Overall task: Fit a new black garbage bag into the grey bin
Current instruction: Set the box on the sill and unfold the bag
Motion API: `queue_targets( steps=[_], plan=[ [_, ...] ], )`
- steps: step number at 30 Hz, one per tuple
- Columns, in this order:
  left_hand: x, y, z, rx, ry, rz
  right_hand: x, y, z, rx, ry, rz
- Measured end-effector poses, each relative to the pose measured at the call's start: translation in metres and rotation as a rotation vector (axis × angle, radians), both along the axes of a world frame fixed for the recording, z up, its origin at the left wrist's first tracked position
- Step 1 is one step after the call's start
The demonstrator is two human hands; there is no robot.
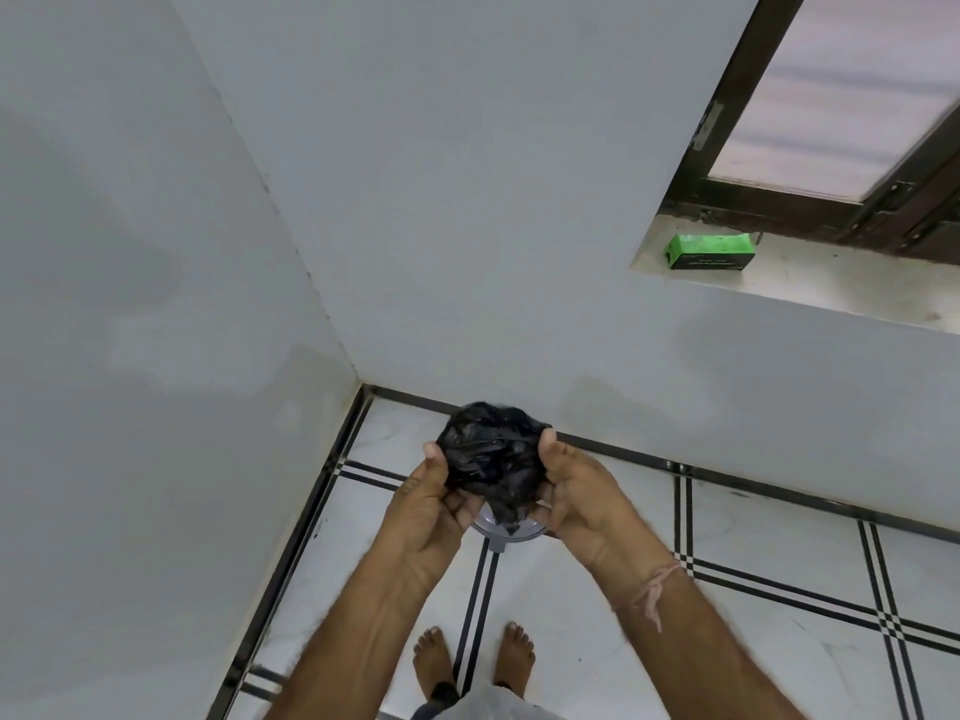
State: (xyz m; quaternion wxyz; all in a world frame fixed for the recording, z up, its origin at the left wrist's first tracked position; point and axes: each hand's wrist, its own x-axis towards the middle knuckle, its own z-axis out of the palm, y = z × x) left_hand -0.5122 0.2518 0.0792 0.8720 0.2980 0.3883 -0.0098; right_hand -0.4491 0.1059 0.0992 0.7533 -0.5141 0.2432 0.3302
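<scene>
Two grips in view, both loaded. Left grip (431, 504) and right grip (574, 493) each clench one side of one crumpled black plastic garbage bag (488, 457), thumbs on top of the wad and fingers curled under it. The bag is bunched into a ball between the two grips, not opened out. A short tail of it hangs below them.

One round grey plastic bin (500, 536) sits on the floor straight below the grips, mostly hidden by bag and fingers. Only a slice of its rim shows. The bag tail overlaps the bin opening in view; can't tell if it touches or goes inside.

Further below the grips, near the bottom edge: left bare foot (434, 662) and right bare foot (514, 657), one on each side of a double black line in the white tiled floor (753, 662). One pinkish thread band (655, 589) is tied on the wrist behind the right grip.

Well up and right of the right grip: one green rectangular cardboard box (711, 251) lies on one pale stone window sill (831, 288), below one dark-framed window (753, 205). Two walls, left white wall (130, 304) and back white wall (493, 226), meet in a corner up-left of the left grip.
</scene>
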Motion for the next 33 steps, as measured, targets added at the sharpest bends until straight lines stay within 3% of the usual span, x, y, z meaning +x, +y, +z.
queue_targets(
  steps=[3, 6, 10, 14, 18, 21, 24, 27, 30, 33],
  plan=[
    [-0.002, 0.016, -0.010, -0.125, 0.101, 0.026, 0.012, -0.011, -0.004, 0.083, 0.196, -0.110],
    [-0.006, 0.028, -0.014, -0.164, 0.183, -0.043, 0.022, -0.020, -0.009, 0.136, 0.275, -0.221],
    [-0.009, 0.040, -0.020, -0.046, 0.232, -0.130, 0.032, -0.026, -0.017, 0.158, 0.288, -0.245],
    [-0.008, 0.051, -0.023, 0.022, 0.235, -0.213, 0.038, -0.036, -0.028, 0.164, 0.174, -0.163],
    [-0.012, 0.065, -0.031, 0.098, 0.075, -0.278, 0.045, -0.053, -0.032, 0.171, -0.071, 0.074],
    [-0.013, 0.076, -0.043, 0.307, 0.044, -0.474, 0.051, -0.069, -0.037, -0.014, -0.310, 0.445],
    [-0.010, 0.084, -0.047, 0.468, 0.111, -0.519, 0.058, -0.078, -0.042, -0.180, -0.371, 0.820],
    [-0.006, 0.084, -0.049, 0.634, 0.166, -0.616, 0.062, -0.079, -0.042, 0.007, -0.314, 0.788],
    [-0.007, 0.079, -0.056, 0.445, 0.212, -0.584, 0.063, -0.073, -0.043, 0.131, -0.250, 0.501],
    [-0.005, 0.073, -0.057, 0.197, 0.124, -0.401, 0.059, -0.066, -0.050, 0.036, -0.297, 0.469]
  ],
)
